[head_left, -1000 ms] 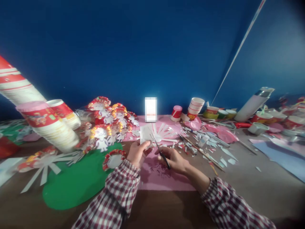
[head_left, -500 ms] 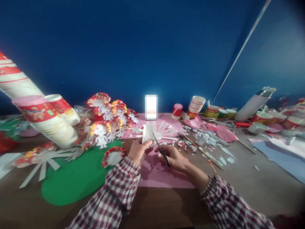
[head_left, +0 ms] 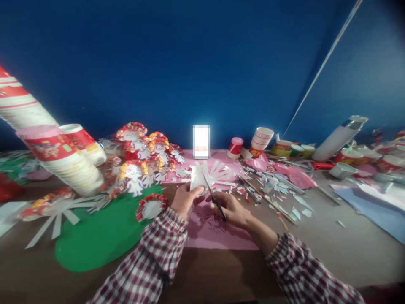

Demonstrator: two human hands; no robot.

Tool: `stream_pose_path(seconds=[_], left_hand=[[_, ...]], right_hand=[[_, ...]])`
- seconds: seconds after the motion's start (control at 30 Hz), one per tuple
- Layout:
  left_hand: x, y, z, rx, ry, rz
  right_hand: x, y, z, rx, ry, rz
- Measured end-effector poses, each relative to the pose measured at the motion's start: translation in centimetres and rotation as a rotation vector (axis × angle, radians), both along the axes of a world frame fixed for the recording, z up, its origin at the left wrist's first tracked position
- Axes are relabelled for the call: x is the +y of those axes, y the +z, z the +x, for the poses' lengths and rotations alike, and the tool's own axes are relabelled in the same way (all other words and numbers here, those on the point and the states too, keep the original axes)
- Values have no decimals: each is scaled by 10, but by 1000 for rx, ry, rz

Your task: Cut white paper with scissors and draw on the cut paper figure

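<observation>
My left hand (head_left: 187, 199) grips a small white piece of paper (head_left: 198, 175), thumb on top near its lower edge. In my right hand (head_left: 232, 209) is a pair of black-handled scissors (head_left: 216, 202), its blades pointing up and left against the paper's right side. Whether the blades are apart is too blurred to tell. Beneath both hands lies a pink sheet (head_left: 234, 240) with small dark scraps on it. Just behind the held paper, a white fan of cut paper strips (head_left: 221, 172) rests on the pink paper.
Paper figures with red and yellow frames (head_left: 134, 175) crowd the left, beside a green sheet (head_left: 98, 240). Stacked paper cups (head_left: 76, 164) lean at far left. On the right are paper scraps (head_left: 295, 213), a wooden stick (head_left: 275, 207), a cup stack (head_left: 261, 141) and a blue sheet (head_left: 373, 207).
Hardly anything differs. The white paper and my left hand have shifted very slightly right; the scissors stay at the paper's right side.
</observation>
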State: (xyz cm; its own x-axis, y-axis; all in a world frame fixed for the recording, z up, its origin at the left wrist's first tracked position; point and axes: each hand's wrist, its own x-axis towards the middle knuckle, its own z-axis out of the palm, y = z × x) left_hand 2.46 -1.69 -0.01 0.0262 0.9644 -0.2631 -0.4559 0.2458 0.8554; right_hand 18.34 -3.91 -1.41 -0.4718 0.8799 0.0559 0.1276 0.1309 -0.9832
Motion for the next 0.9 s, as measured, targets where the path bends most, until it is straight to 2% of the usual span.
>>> stream_pose_path(seconds=[0.13,0.53,0.9], left_hand=[[-1,1,0,6,2,-12],[-2,3,1,-7,5,-25],[-3,6,0,4,15,-30]], right_hand=[[1,2,0,-42,-9,53],[0,1,0,8,0,-18],[1,-2,1,5,-9,12]])
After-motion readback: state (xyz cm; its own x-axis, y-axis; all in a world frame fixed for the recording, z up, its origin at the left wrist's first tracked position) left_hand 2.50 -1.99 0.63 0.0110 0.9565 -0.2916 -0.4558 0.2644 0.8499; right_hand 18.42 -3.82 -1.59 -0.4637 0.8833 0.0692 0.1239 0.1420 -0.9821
